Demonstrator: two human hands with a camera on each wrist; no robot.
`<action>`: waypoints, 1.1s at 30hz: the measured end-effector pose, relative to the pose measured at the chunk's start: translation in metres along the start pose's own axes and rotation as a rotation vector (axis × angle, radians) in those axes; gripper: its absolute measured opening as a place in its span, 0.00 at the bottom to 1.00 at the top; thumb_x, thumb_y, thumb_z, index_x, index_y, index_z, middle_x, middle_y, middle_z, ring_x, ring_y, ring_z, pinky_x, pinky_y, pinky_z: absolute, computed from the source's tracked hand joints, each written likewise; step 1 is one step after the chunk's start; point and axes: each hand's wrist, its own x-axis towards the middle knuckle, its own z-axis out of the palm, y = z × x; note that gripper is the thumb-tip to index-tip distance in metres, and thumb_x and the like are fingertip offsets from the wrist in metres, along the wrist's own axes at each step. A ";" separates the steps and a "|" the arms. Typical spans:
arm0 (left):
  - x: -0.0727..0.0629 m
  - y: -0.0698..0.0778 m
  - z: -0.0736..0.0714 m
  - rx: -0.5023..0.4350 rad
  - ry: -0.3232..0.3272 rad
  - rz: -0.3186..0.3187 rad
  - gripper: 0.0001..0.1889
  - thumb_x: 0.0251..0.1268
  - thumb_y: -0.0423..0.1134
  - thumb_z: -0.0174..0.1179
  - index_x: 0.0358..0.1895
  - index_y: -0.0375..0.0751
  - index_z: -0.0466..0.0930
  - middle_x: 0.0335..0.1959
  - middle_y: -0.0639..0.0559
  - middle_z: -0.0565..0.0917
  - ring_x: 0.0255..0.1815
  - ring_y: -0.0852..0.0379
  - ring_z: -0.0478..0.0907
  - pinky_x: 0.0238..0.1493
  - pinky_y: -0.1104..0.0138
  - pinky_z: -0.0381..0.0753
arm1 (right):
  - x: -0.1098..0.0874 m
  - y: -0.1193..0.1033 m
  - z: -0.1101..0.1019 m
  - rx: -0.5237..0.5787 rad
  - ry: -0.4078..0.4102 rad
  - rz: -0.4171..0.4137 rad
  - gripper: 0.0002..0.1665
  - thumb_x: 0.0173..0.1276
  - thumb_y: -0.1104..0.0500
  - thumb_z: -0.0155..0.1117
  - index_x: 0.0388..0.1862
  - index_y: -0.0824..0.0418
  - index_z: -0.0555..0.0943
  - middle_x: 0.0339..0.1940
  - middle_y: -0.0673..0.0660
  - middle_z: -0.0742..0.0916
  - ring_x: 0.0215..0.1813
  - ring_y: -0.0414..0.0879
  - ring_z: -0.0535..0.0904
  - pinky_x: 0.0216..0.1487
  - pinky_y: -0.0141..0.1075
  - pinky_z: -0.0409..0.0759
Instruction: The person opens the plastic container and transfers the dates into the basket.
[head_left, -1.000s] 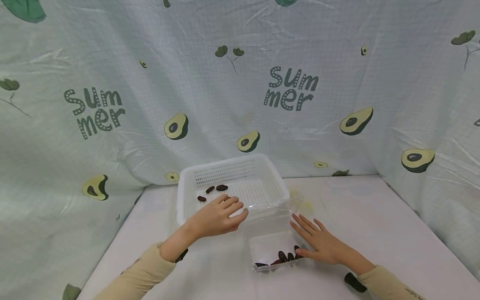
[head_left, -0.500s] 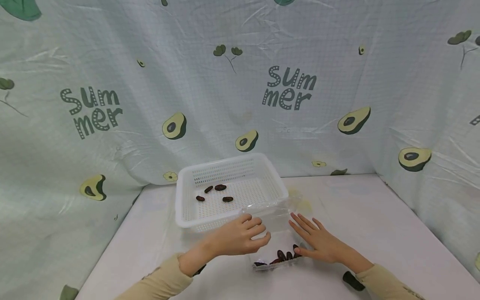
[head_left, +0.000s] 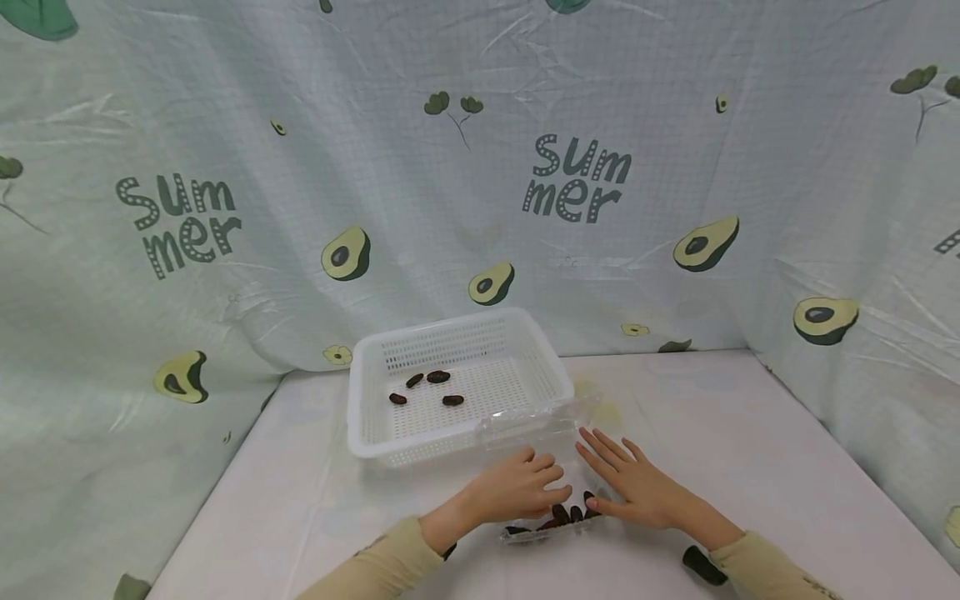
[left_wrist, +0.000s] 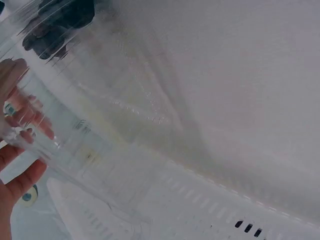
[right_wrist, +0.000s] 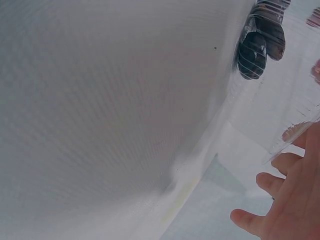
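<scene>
The left hand [head_left: 517, 486] has swung toward four o'clock: a second ago it was over the white plastic basket [head_left: 356, 408], and now it hangs above the clear plastic box [head_left: 582, 481], fingers loosely bent, with nothing visible between them. The right hand [head_left: 647, 490] has barely shifted; its fingers are straight and spread at the box's three o'clock side, thumb beside the dates [head_left: 576, 514]. Four basket dates [head_left: 453, 401] now show, where three did a second ago.

The dates are dark reddish-brown, oblong and wrinkled. Those in the box crowd along its six o'clock wall; those in the basket lie scattered, mostly toward its nine o'clock half.

The basket sits at eleven o'clock from the box, its walls slotted. The box's lid [head_left: 528, 419] is open, its far edge over the basket's near rim. Both stand on the pale desk [head_left: 675, 404]; an avocado-print curtain [head_left: 420, 183] hangs at twelve o'clock. The left hand covers the box's nine o'clock part, and glossy plastic blurs the dates in the left wrist view.
</scene>
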 end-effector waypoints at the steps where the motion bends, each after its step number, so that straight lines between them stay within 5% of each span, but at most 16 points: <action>1: 0.002 0.001 0.002 0.001 -0.015 0.003 0.17 0.57 0.60 0.49 0.50 0.65 0.69 0.42 0.66 0.75 0.41 0.66 0.69 0.38 0.73 0.68 | 0.000 0.000 0.000 -0.001 0.000 -0.001 0.42 0.63 0.39 0.49 0.70 0.58 0.52 0.72 0.59 0.55 0.70 0.59 0.51 0.60 0.63 0.51; 11: 0.014 0.010 0.013 -0.030 -0.119 0.043 0.16 0.57 0.59 0.50 0.48 0.66 0.69 0.46 0.66 0.74 0.46 0.67 0.70 0.40 0.73 0.70 | -0.001 0.002 0.002 -0.006 0.013 -0.021 0.42 0.64 0.40 0.49 0.70 0.57 0.51 0.72 0.60 0.55 0.70 0.59 0.51 0.59 0.63 0.52; 33: 0.022 0.017 0.013 -0.023 -0.148 0.041 0.05 0.62 0.50 0.48 0.36 0.67 0.74 0.38 0.68 0.75 0.40 0.68 0.69 0.36 0.74 0.69 | 0.000 0.002 0.004 -0.002 0.035 -0.025 0.42 0.63 0.40 0.50 0.69 0.59 0.53 0.71 0.60 0.56 0.70 0.60 0.52 0.59 0.63 0.53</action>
